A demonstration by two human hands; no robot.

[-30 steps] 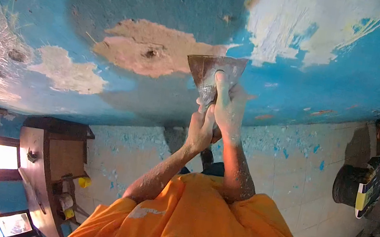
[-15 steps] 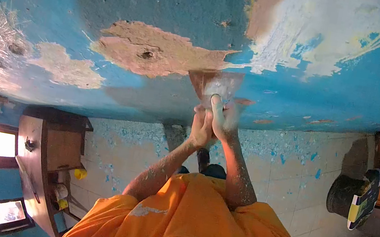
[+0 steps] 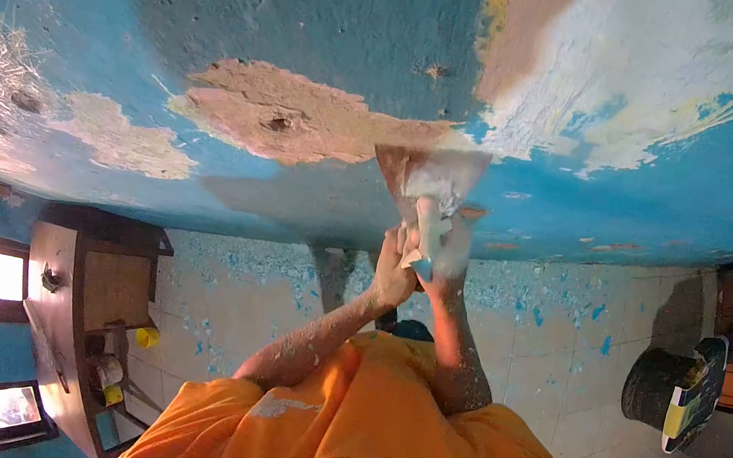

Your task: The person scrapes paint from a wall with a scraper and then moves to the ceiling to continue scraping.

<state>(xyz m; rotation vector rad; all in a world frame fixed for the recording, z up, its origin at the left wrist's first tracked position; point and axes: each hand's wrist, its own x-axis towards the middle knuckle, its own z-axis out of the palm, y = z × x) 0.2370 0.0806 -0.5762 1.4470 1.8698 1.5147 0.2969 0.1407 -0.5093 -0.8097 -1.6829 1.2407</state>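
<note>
A wide scraper (image 3: 432,174) has its blade edge against the blue wall (image 3: 294,192), at the lower right edge of a bare, rough patch (image 3: 279,115). My right hand (image 3: 445,258) is wrapped round its handle, with the thumb laid toward the blade. Just beside it, my left hand (image 3: 397,269) is closed against the scraper's handle and my right hand. A curled paint flake (image 3: 420,265) shows at my hands. Both forearms are dusted with flecks.
Blue paint chips (image 3: 538,313) lie scattered over the tiled floor (image 3: 554,390). On the left stands a wooden cabinet (image 3: 116,288) with yellow items. A dark bucket (image 3: 650,385) is on the right, beside a black, yellow and white box (image 3: 695,395).
Both hands and the scraper have shifted slightly to the right and lower in the view. A curled paint flake now shows at my hands.
</note>
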